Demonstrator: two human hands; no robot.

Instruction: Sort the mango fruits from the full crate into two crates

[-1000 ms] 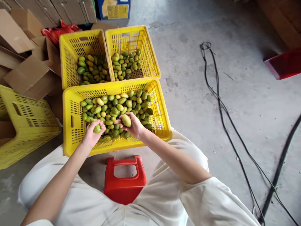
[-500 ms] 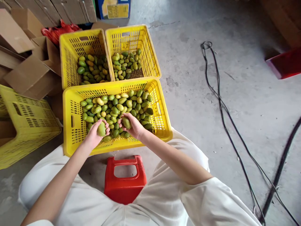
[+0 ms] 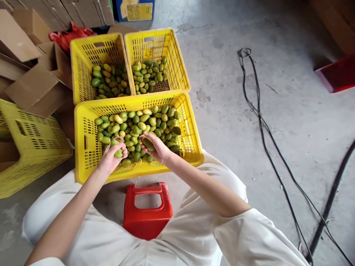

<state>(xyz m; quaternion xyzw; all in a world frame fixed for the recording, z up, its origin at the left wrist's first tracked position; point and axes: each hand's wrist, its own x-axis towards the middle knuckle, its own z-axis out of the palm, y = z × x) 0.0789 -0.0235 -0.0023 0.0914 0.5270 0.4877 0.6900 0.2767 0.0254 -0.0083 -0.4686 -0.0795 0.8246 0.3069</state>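
Observation:
My left hand (image 3: 112,154) is closed around a green oval fruit (image 3: 118,153), held over the near left part of a yellow plastic crate (image 3: 138,173). To its right, my right hand (image 3: 156,148) grips a darker green oval fruit (image 3: 148,144) between thumb and fingers. Below both hands the crate is filled with many smooth oval fruits (image 3: 142,126), green to yellow, like small mangoes or lemons; the frames do not settle which. The fingers partly hide both held fruits.
Two more yellow crates with similar fruit, a left one (image 3: 72,70) and a right one (image 3: 183,70), stand behind. A red stool (image 3: 146,221) sits between my knees. Cardboard boxes (image 3: 33,88) and another yellow crate (image 3: 41,147) lie left. Black cables (image 3: 259,114) cross the floor.
My left hand has turned its fruit, and its fingers now cover more of it. The right hand's fruit is tilted slightly differently. The crates have stayed put.

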